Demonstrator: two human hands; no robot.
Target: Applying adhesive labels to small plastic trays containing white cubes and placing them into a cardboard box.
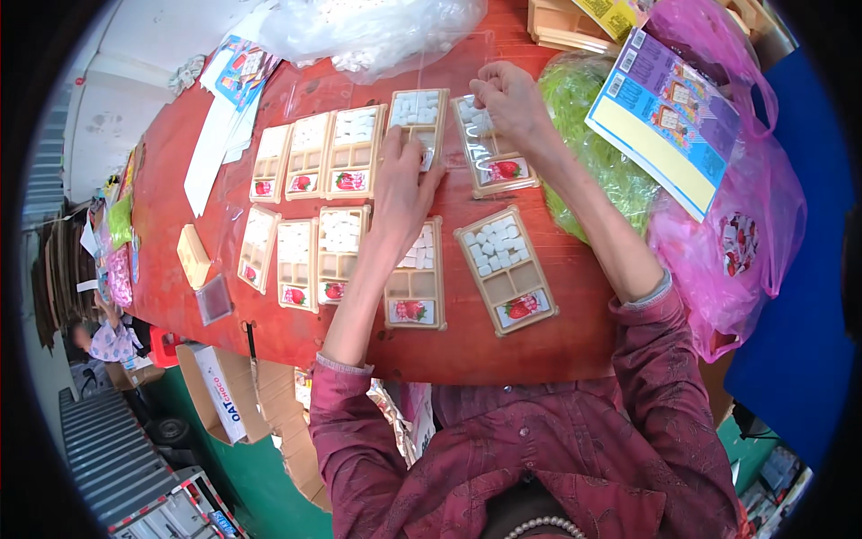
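Note:
My left hand (402, 184) bends over the lower end of a beige compartment tray (418, 110), its fingers on the tray and covering part of it. White pellet-like pieces fill this tray's far compartment. At the right, my right hand (514, 101) is closed in a pinch at the far edge of another tray (486, 148); what the fingertips hold is too small to make out. Glare over that tray looks like clear plastic. It has white pieces and a strawberry picture card (506, 169). A similar filled tray (506, 269) lies tilted nearer me.
Several more filled trays (308, 156) stand in two rows at the left. A clear bag of white pieces (373, 36) lies at the back. Right of my arm are green wrapped material (575, 117), printed card sheets (664, 117) and a pink plastic bag (727, 242). Cardboard boxes (224, 395) stand below the table.

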